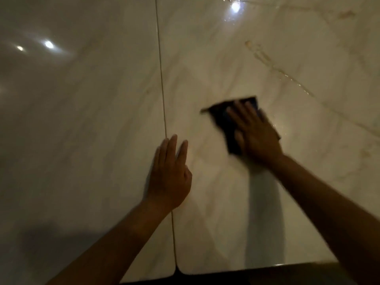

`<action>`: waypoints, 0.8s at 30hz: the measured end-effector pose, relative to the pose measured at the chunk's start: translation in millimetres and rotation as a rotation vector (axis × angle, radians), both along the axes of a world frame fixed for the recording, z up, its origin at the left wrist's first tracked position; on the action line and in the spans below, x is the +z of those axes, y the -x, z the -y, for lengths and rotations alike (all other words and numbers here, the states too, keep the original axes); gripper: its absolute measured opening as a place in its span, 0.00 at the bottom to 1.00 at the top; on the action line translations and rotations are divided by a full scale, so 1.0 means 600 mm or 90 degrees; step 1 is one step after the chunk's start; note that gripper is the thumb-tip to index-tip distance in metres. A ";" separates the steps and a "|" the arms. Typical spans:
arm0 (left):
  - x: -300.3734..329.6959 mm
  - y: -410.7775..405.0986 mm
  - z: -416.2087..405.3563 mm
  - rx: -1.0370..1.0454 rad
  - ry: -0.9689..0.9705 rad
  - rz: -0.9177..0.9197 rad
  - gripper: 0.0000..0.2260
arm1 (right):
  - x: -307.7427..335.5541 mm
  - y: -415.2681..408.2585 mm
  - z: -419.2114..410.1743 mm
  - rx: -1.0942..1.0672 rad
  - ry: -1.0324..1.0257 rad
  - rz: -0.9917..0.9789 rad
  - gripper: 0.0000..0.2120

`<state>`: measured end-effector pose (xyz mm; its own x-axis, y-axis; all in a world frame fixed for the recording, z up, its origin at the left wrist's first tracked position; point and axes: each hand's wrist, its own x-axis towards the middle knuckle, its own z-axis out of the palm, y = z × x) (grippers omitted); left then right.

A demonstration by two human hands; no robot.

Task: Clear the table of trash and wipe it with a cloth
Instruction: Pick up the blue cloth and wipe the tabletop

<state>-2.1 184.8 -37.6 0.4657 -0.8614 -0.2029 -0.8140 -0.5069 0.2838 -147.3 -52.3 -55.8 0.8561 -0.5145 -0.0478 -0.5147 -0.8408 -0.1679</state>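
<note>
A dark cloth (224,120) is pressed flat on the shiny marble table (226,68). It is held down by the right hand (256,133), which is laid on top of it with the fingers stretched out and a little apart. Only the far and left parts of the cloth can be seen past the hand; the picture is blurred there, so its folds cannot be made out.

To the left of the cloth, and nearer the person, the left hand (169,173) is laid flat on the table. Its fingers are kept straight and close together, and nothing is held in it. This hand is set right beside a thin seam (162,89) that is drawn straight across the table top, well to the left of the cloth.

Beyond the cloth and to its right, a brownish smear (265,56) is seen on the marble, with small wet spots along it. Bright spots of light (49,44) are mirrored in the table far to the left of the cloth. The near edge of the table is seen below both arms.
</note>
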 end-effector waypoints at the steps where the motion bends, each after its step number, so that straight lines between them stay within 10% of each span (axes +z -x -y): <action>1: -0.002 0.008 0.005 0.012 -0.003 0.012 0.30 | 0.003 -0.002 0.047 -0.069 -0.001 -0.015 0.30; 6: -0.003 0.032 0.023 0.025 -0.015 0.025 0.29 | -0.009 0.012 0.025 -0.184 0.005 0.017 0.32; 13: -0.006 0.077 -0.015 -0.096 -0.028 0.038 0.28 | 0.004 0.182 -0.212 0.035 -0.019 0.015 0.29; 20: -0.021 0.103 -0.060 -0.157 -0.005 0.057 0.30 | -0.006 0.187 -0.115 -0.406 0.006 -0.013 0.33; 24: -0.026 0.127 -0.102 -0.226 0.026 0.071 0.30 | -0.003 0.168 -0.328 -0.292 -0.001 0.029 0.31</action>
<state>-78.0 246.2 -53.0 0.1539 -0.9796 -0.1291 -0.9642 -0.1774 0.1973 -248.1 144.3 -57.7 0.5408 -0.8410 -0.0163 -0.8258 -0.5271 -0.2003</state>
